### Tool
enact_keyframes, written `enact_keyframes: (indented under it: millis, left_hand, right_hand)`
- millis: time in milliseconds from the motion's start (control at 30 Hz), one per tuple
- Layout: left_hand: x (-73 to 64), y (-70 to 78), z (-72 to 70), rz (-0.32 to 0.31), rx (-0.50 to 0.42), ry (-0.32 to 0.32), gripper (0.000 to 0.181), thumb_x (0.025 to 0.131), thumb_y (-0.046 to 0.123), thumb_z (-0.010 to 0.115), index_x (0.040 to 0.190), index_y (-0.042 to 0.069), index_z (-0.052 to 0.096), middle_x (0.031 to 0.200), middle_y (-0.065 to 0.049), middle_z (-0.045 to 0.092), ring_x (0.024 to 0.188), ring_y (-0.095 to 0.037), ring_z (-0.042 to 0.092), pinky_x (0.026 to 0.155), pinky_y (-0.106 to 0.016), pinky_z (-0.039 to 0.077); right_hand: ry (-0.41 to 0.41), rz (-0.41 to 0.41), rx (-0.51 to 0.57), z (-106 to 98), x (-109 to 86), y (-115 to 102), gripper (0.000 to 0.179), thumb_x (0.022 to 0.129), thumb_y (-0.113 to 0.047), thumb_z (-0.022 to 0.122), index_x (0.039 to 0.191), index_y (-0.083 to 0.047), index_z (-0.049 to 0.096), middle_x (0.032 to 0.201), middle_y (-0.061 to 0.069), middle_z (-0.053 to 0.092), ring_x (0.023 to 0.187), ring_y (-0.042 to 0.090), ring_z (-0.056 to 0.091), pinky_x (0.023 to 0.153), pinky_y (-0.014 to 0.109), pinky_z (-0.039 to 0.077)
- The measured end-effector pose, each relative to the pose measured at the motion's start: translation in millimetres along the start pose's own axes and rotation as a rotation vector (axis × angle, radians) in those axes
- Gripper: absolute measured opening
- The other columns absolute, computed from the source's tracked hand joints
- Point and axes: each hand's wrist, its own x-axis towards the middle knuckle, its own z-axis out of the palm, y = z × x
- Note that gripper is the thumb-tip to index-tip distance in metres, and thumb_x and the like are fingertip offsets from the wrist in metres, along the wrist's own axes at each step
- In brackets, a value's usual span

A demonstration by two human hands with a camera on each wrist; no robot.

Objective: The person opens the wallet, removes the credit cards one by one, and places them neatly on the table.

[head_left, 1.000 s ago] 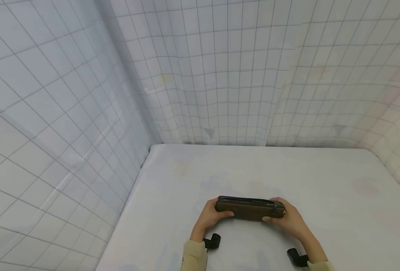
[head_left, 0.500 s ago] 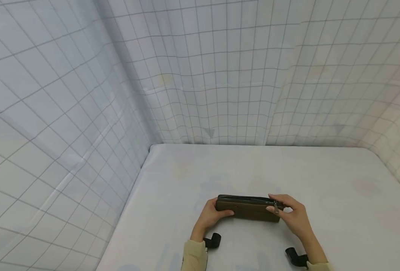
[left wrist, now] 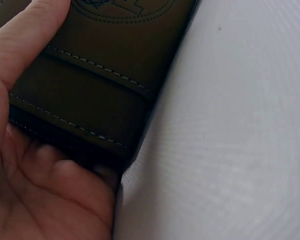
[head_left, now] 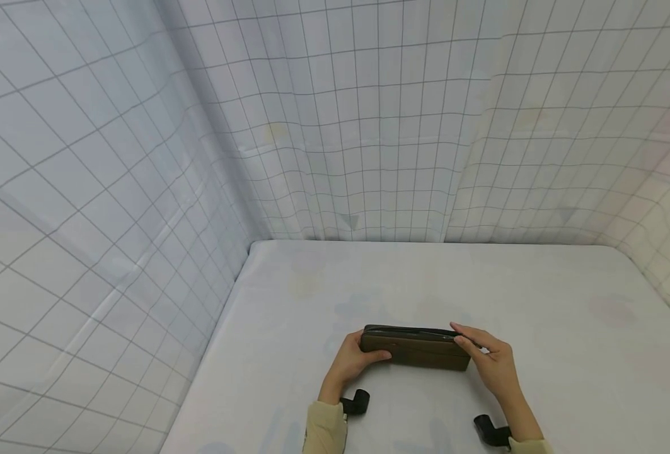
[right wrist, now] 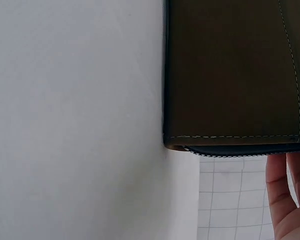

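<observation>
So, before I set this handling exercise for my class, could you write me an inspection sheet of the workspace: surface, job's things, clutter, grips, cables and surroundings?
Surface: white table, with faint coloured patches.
Job's things: one brown zip pouch, held zip edge up; whether its full weight rests on the table, I can't tell.
Clutter: nothing seen.
Left grip: holds the pouch's left end, thumb on the near face.
Right grip: pinches at the zip's right end; the pull tab isn't visible.
Wrist gear: black fitting at each wrist, below light sleeves.
Cables: nothing seen.
Surroundings: white grid-patterned curtain behind and at both sides.
</observation>
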Motion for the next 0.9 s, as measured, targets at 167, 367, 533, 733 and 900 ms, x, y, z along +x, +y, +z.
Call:
enact_keyframes:
  millis: [167,367,533,733,900]
  left_hand:
    - [0.1,-0.9,0.6,0.005,-0.010,0.003,0.030,0.076,0.018,0.076,0.104,0.010,0.067,0.097,-0.002,0.069,0.083,-0.007,0.060,0.077,-0.027,0.048]
    - [0.0,-0.8,0.1,-0.023,-0.002,0.009,0.030,0.076,0.020,0.077,0.104,0.014,0.068,0.097,0.001,0.068,0.083,-0.007,0.060,0.078,-0.026,0.048]
    - [-0.1,-0.4,-0.1,-0.032,-0.006,0.010,0.030,0.075,0.021,0.077,0.103,0.015,0.068,0.096,0.002,0.069,0.082,-0.008,0.061,0.077,-0.026,0.048]
    - [-0.2,1.5,-0.3,-0.030,-0.015,0.005,0.030,0.075,0.020,0.077,0.103,0.014,0.068,0.096,0.001,0.069,0.082,-0.008,0.061,0.077,-0.027,0.048]
    - [0.6,-1.0,-0.5,-0.007,-0.001,0.008,0.030,0.076,0.019,0.077,0.103,0.012,0.068,0.095,0.000,0.069,0.080,-0.007,0.060,0.075,-0.026,0.048]
  right_hand:
    - [0.058,0.076,-0.017,-1,-1.6,0,0.021,0.086,-0.012,0.066,0.105,-0.008,0.072,0.101,0.001,0.071,0.090,-0.003,0.060,0.072,0.011,0.044]
    - [0.164,0.121,0.070,-1,-3.8,8,0.016,0.079,-0.011,0.073,0.093,-0.004,0.074,0.092,0.004,0.072,0.085,0.006,0.065,0.068,0.014,0.048]
    - [0.198,0.090,0.135,0,-5.3,25,0.014,0.076,-0.006,0.075,0.090,-0.002,0.074,0.091,0.004,0.072,0.081,0.007,0.066,0.063,0.015,0.050]
    - [0.231,0.305,0.131,-6,-4.7,5,0.020,0.076,-0.021,0.077,0.081,-0.003,0.072,0.087,0.001,0.072,0.073,0.011,0.067,0.062,0.019,0.051]
    - [0.215,0.436,0.143,-10,-5.2,-1,0.027,0.079,-0.027,0.074,0.075,-0.001,0.068,0.084,-0.008,0.072,0.066,0.012,0.064,0.063,0.021,0.052]
